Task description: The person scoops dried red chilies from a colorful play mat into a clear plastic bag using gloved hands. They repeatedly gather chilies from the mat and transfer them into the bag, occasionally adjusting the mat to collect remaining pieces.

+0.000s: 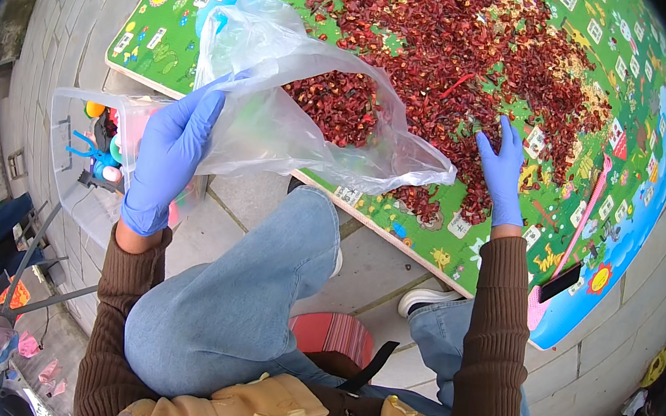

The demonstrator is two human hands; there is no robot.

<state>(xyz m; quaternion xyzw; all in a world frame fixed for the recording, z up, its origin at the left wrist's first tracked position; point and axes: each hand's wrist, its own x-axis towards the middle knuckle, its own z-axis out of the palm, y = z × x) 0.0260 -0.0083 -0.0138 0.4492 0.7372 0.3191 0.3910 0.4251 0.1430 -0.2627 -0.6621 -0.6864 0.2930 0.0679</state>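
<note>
My left hand (172, 153), in a blue glove, grips the rim of a clear plastic bag (273, 150). The bag sags open to the right, over the near edge of a printed green foam mat (444, 260). Red pieces show in the bag's mouth; whether they lie inside it or on the mat beyond I cannot tell. A broad spread of dark red dried chili pieces (455, 47), mixed with pale seeds, covers much of the mat. My right hand (502, 171), also blue-gloved, is open with fingers apart at the right side of the pieces, away from the bag.
On the left stands a clear plastic box (66, 190) with colourful toys inside. A long pink-handled tool (584, 216) lies on the mat's right side, with a dark flat object (561, 283) by its lower end. A red striped stool (333, 336) is beneath me. Thin metal bars (33, 253) stand lower left.
</note>
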